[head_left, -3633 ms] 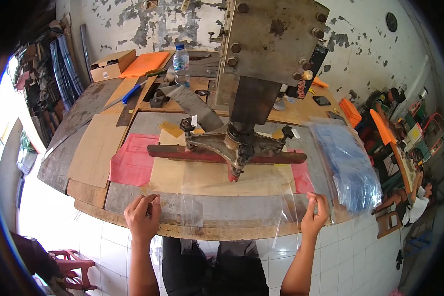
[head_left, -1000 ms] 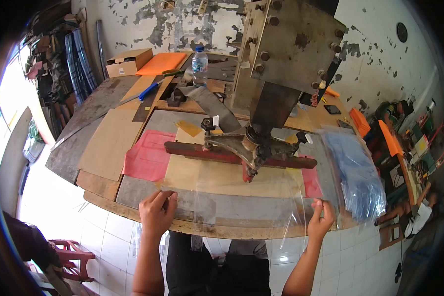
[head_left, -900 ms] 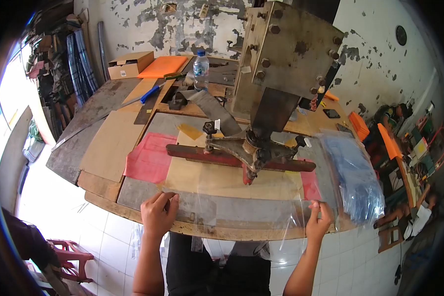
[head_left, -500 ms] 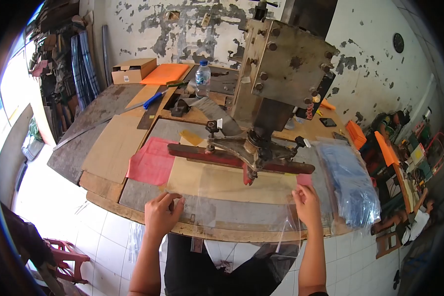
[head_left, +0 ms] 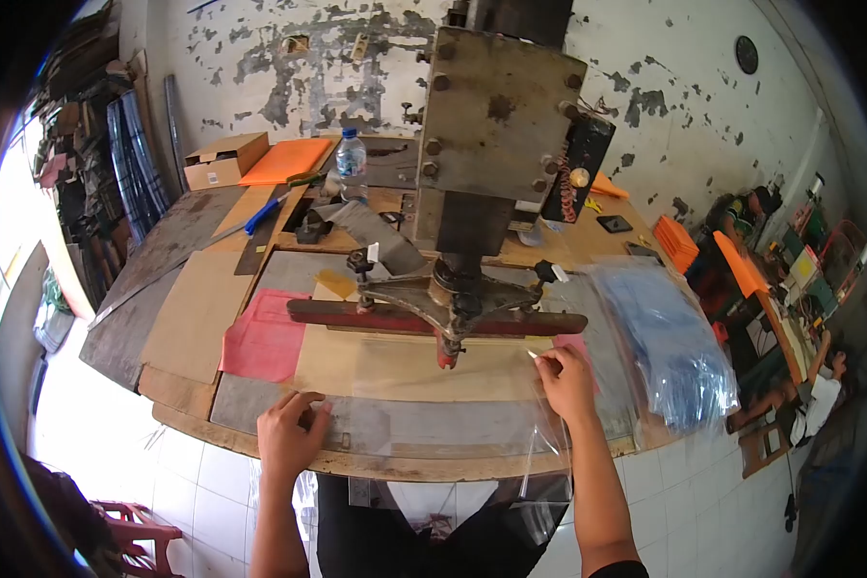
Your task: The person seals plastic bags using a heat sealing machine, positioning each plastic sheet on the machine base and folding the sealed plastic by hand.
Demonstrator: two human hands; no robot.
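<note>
I've got 1 left hand (head_left: 292,433), 1 right hand (head_left: 566,383), both curled, can't tell if gripping, by 1 clear plastic sheet (head_left: 453,416).

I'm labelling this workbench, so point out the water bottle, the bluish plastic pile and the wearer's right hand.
Water bottle (head_left: 352,170): head view, middle of its body.
Bluish plastic pile (head_left: 660,332): head view, middle of its top surface.
Right hand (head_left: 566,381): head view, back of the hand.
</note>
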